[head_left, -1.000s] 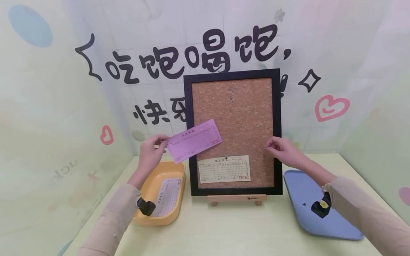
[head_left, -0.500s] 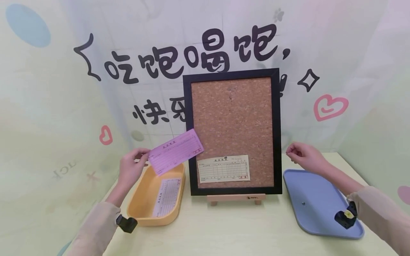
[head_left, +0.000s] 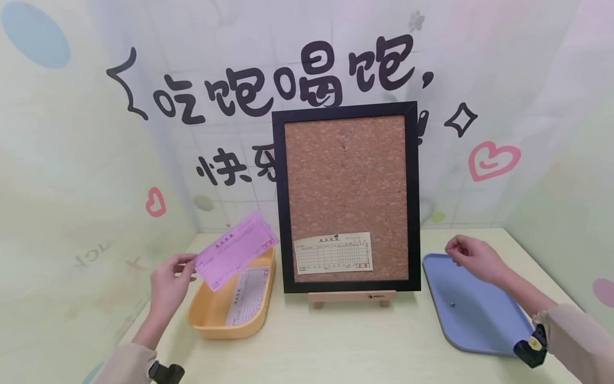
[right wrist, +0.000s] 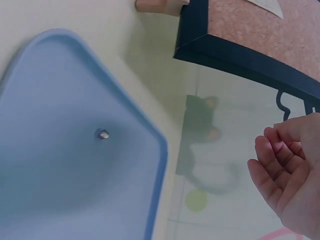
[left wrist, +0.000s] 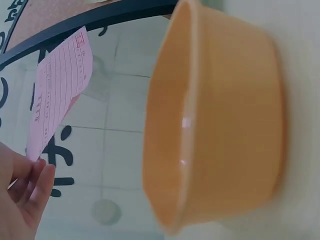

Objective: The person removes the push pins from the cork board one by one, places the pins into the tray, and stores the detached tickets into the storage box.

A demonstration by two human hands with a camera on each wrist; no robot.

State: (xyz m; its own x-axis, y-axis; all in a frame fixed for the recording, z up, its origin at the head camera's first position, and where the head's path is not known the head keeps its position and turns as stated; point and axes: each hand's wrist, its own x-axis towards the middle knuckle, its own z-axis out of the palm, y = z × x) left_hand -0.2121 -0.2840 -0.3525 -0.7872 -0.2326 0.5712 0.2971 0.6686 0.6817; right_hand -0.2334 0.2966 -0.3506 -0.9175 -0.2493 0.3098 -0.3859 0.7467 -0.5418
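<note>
My left hand (head_left: 170, 282) pinches a purple printed receipt slip (head_left: 235, 250) by its left end, between thumb and fingers. The slip is tilted over the orange bin (head_left: 230, 333), and in the left wrist view it bends slightly. A pale printed slip (head_left: 247, 296) lies inside the bin. My right hand (head_left: 477, 258) is above the back edge of the blue tray (head_left: 470, 325), thumb and index fingertips together on a tiny pin, mostly hidden by them. Another small metal pin (right wrist: 103, 134) lies on the tray.
A black-framed corkboard (head_left: 347, 181) stands on a small wooden easel (head_left: 352, 296) between bin and tray. A cream receipt (head_left: 333, 253) is pinned low on it. Behind the table (head_left: 345, 341) hangs a printed backdrop (head_left: 230, 32).
My left hand has carried the purple slip left and down, away from the board to over the bin. My right hand has moved right and down from the board to the tray.
</note>
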